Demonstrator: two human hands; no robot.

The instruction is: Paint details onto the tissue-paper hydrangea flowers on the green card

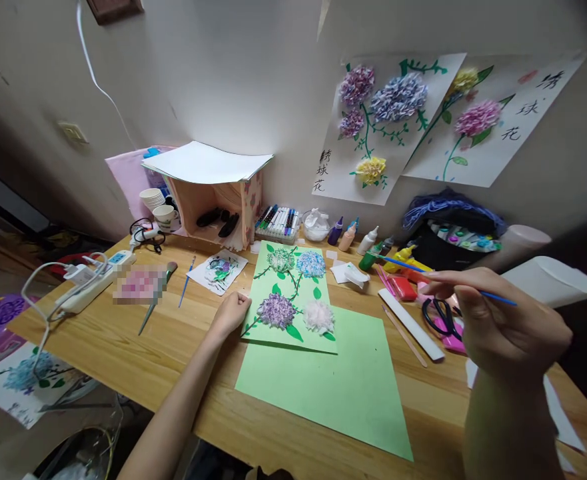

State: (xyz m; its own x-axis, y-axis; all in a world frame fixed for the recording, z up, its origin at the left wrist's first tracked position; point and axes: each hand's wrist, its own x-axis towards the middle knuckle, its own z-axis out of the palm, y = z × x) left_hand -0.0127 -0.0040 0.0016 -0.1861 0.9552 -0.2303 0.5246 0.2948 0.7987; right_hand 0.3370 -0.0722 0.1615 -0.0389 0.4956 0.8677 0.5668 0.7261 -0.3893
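My left hand (230,312) pinches the left edge of a pale green flower picture (298,337). Raised tissue-like blooms in green, blue, purple and pale pink sit on it among painted green stems and leaves. Under its lower part lies a larger plain green sheet (333,393). Raised at the right, my right hand (513,320) is closed around a thin blue paintbrush (413,265). The brush points left, and its tip appears in front of or near a green paint bottle (370,258); I cannot tell whether they touch.
A paint-smeared paper (218,272), another blue brush (187,283) and a power strip (96,283) lie left. Scissors (440,319), a white bar (410,325) and a wooden stick (406,337) lie right. Markers (278,223) and paint bottles line the wall.
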